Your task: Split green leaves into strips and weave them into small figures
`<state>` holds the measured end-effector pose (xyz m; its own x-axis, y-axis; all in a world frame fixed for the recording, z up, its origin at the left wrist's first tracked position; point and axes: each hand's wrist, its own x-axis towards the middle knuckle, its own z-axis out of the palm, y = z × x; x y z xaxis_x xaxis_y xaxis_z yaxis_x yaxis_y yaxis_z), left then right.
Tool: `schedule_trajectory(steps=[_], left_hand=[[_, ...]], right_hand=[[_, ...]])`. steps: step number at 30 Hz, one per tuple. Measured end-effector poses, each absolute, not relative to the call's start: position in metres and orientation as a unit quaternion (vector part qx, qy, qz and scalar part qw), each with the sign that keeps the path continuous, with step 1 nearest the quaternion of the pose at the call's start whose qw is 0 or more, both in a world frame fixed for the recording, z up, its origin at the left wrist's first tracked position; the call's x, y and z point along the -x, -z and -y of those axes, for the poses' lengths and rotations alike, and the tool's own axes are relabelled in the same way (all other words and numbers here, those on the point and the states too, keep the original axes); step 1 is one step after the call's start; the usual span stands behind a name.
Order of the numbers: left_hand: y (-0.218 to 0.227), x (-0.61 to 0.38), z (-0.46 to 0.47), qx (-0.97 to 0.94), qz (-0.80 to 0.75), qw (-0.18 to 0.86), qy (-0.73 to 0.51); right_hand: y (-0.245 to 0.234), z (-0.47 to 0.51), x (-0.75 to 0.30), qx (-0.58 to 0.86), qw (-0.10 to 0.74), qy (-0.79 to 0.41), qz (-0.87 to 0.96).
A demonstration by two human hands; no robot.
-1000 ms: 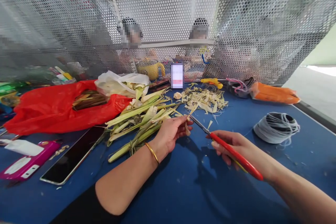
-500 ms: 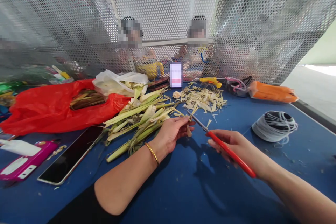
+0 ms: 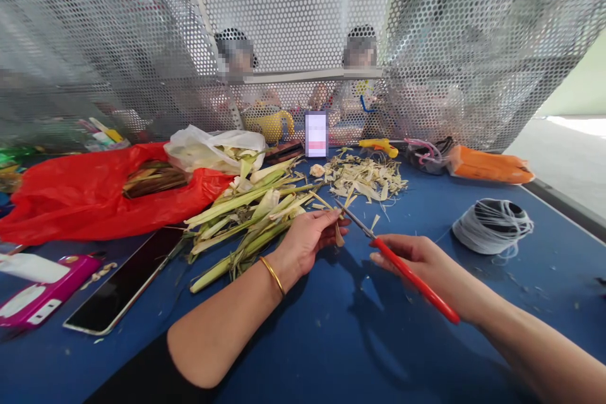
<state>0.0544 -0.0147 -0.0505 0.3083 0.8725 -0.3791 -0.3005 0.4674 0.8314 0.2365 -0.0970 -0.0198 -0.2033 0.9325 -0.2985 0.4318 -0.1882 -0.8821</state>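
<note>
My left hand (image 3: 307, 237), with a gold bangle at the wrist, is closed in a pinch on a small piece of dried corn husk (image 3: 339, 235). In my right hand (image 3: 414, 262) are red-handled scissors (image 3: 419, 281), gripped by the handles. The blades reach up and left to the husk at my left fingertips; whether they are parted I cannot tell. Behind my left hand lies a heap of long green and pale husks (image 3: 227, 227). Beyond the blade tips is a pile of cut husk scraps (image 3: 364, 175).
A red plastic bag (image 3: 85, 189) holds more husks at left. Before it lie a dark-screened phone (image 3: 125, 284) and a magenta device (image 3: 47, 300). At right are a grey string spool (image 3: 492, 227) and an orange packet (image 3: 490, 164). A perforated metal screen (image 3: 298, 6) stands behind, with two people beyond.
Both hands and the scissors stay almost in the same place. The whole view has shifted very slightly, and one person behind the screen has moved a hand.
</note>
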Motion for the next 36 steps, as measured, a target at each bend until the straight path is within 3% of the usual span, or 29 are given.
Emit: schedule_trajectory(steps=[36], left_hand=[[0.0512, -0.0555, 0.0182, -0.328, -0.432, 0.741, -0.396]], right_hand=[[0.0299, 0.1018, -0.2301, 0.611, 0.253, -0.422, 0.62]])
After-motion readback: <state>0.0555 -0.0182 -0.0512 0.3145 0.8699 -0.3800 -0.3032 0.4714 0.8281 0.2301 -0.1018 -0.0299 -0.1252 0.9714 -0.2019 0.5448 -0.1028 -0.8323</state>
